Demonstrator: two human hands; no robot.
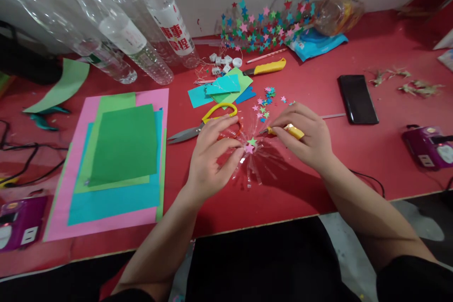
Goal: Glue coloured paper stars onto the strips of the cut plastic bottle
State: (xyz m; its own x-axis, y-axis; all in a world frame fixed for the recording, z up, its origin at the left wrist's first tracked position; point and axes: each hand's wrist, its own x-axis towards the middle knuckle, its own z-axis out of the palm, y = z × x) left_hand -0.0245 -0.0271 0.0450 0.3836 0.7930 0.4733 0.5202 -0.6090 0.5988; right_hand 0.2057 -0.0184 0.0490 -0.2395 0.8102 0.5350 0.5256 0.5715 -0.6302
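Note:
My left hand (pixel 214 155) is closed, thumb and forefinger pinching the middle of a clear plastic fringe (pixel 249 179) whose thin strips fan outward. At its centre sit a pink star (pixel 249 149) and a green star (pixel 252 141). My right hand (pixel 306 137) grips a yellow tool (pixel 295 131) with a thin dark pointed tip, aimed left just above the fringe. Yellow-handled scissors (pixel 189 133) lie open beside my left hand, partly behind its fingers. Small loose paper stars (pixel 264 109) are scattered beyond the fringe.
Stacked coloured paper (pixel 123 146) lies left. Upright plastic bottles (pixel 170 23) stand at the back, near a star-covered clear bottle (pixel 269 23). A yellow cutter (pixel 269 67), paper scraps (pixel 224 86), a phone (pixel 358 99) and a purple box (pixel 428 148) also rest on the red table (pixel 226 217).

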